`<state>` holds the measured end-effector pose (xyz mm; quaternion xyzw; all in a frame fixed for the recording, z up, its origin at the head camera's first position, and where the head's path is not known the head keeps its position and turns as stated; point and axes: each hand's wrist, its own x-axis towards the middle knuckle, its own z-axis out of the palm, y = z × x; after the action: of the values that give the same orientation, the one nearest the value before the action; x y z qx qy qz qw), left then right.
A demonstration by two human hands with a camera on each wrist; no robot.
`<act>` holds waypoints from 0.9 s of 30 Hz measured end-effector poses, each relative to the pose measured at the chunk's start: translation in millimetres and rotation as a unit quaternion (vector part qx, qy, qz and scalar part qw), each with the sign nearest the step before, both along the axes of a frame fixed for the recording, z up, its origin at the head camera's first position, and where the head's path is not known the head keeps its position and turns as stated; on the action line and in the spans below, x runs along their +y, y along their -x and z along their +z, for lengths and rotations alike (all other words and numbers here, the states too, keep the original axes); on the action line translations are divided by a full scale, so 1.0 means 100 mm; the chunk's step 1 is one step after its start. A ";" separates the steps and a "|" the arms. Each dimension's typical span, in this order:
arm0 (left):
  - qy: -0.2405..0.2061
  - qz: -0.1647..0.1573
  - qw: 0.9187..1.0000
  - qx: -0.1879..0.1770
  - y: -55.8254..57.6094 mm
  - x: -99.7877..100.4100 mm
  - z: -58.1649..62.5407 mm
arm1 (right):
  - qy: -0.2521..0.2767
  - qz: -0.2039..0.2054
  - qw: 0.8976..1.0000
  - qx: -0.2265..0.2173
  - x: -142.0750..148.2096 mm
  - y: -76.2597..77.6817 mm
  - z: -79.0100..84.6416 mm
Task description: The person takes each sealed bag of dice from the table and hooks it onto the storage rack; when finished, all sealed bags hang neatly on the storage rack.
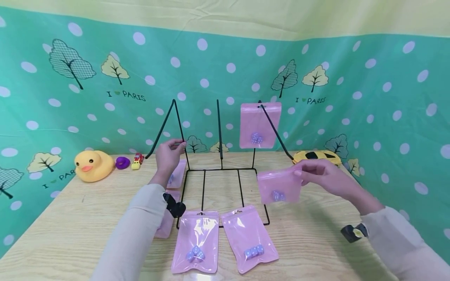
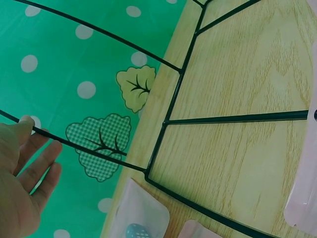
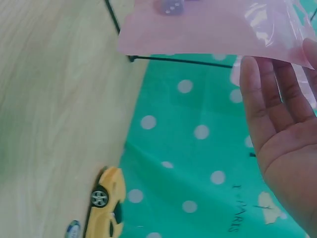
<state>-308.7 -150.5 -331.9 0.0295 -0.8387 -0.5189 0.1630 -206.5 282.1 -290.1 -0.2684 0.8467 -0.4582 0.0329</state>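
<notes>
– Pale sleeves (image 1: 123, 230) are sitting closest in the head view, with the front-left pouch (image 1: 195, 236) and front-right pouch (image 1: 248, 236) lying between them on the worktop (image 1: 70, 234), both pink, dice (image 1: 254, 251) showing inside.

– Nice, and what are the hands doing?

– Left grip (image 1: 170, 156) is pinching the black wire rack (image 1: 219, 128) by its left upright. Right grip (image 1: 321, 175) is clamping one edge of the held pouch (image 1: 281, 185), pink too, near the rack's right side. Hanging pouch (image 1: 258, 130) is dangling off the rack just above. Yellow toy car (image 1: 316, 157) is sitting behind the right grip, rubber duck (image 1: 94, 166) over on the far left.

– Left wrist cam?

– Wire's running between thumb and fingers. Side pouches (image 2: 141, 210) are lying beside the base corner.

– Right wrist?

– Fingers are going behind the held pouch, thumb's getting cut off at the edge, and the car's showing lower down.
</notes>
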 end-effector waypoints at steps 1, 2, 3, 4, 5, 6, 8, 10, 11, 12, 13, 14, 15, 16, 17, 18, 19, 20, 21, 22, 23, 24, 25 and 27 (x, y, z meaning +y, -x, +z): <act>0.000 -0.001 1.000 0.001 0.00 0.00 0.00 | 0.004 0.004 1.000 0.014 0.00 -0.02 0.02; 0.001 -0.002 1.000 0.001 0.00 0.00 0.00 | 0.007 0.009 1.000 0.028 0.00 -0.04 0.04; 0.001 -0.003 1.000 0.002 0.01 0.00 0.00 | 0.010 0.013 0.999 0.041 -0.01 -0.06 0.07; 0.002 -0.003 1.000 0.001 0.01 0.00 0.00 | 0.012 0.016 0.998 0.054 -0.01 -0.08 0.09; 0.003 -0.003 1.000 0.001 0.01 0.00 0.00 | 0.014 0.019 0.998 0.064 -0.01 -0.10 0.12; 0.002 -0.002 1.000 0.000 0.01 0.00 0.00 | 0.019 0.023 0.997 0.070 -0.01 -0.13 0.14; 0.002 0.000 1.000 -0.003 0.01 0.00 0.00 | 0.026 0.026 0.996 0.081 -0.01 -0.18 0.19; 0.002 0.001 1.000 -0.006 0.01 0.00 0.00 | 0.034 0.030 0.995 0.091 -0.01 -0.22 0.23; 0.001 0.001 1.000 -0.006 0.01 0.00 0.00 | 0.041 0.036 0.994 0.095 0.00 -0.24 0.25; 0.000 0.001 1.000 -0.006 0.01 0.00 0.00 | 0.047 0.040 0.993 0.099 0.00 -0.26 0.26; -0.001 0.001 1.000 -0.007 0.01 0.01 0.00 | 0.055 0.047 0.992 0.101 0.00 -0.28 0.28; -0.001 0.001 1.000 -0.007 0.01 0.01 0.00 | 0.065 0.055 0.991 0.102 0.00 -0.29 0.30; -0.002 0.001 1.000 -0.008 0.01 0.00 0.00 | 0.077 0.064 0.990 0.100 0.00 -0.30 0.31; -0.003 0.001 1.000 -0.009 0.01 0.00 0.00 | 0.089 0.075 0.988 0.098 0.00 -0.31 0.33; -0.003 0.001 1.000 -0.009 0.01 0.00 0.01 | 0.099 0.083 0.987 0.098 0.00 -0.32 0.35; -0.003 0.002 1.000 -0.009 0.01 0.00 0.01 | 0.108 0.090 0.985 0.096 0.00 -0.33 0.37; -0.002 0.002 1.000 -0.010 0.01 0.00 0.01 | 0.116 0.096 0.984 0.096 0.00 -0.34 0.39; -0.002 0.003 1.000 -0.010 0.01 0.00 0.01 | 0.123 0.099 0.983 0.097 0.00 -0.35 0.41; -0.001 0.003 1.000 -0.010 0.01 0.00 0.01 | 0.130 0.101 0.981 0.099 0.00 -0.35 0.42; -0.001 0.004 1.000 -0.010 0.01 0.00 0.01 | 0.133 0.100 0.981 0.103 -0.01 -0.36 0.44; -0.001 0.004 1.000 -0.010 0.01 0.00 0.01 | 0.136 0.096 0.980 0.107 -0.01 -0.37 0.45; -0.001 0.005 1.000 -0.010 0.01 0.00 0.00 | 0.141 0.093 0.980 0.109 -0.01 -0.37 0.45; -0.001 0.006 1.000 -0.010 0.01 0.00 0.00 | 0.146 0.089 0.979 0.113 -0.01 -0.37 0.46; -0.001 0.007 1.000 -0.011 0.01 0.00 0.00 | 0.151 0.084 0.978 0.120 -0.03 -0.37 0.48</act>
<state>-310.2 -150.5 -331.6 0.0409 -0.8395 -0.5185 0.1573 -169.3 279.3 -242.6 -0.3932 0.7400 -0.5409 -0.0720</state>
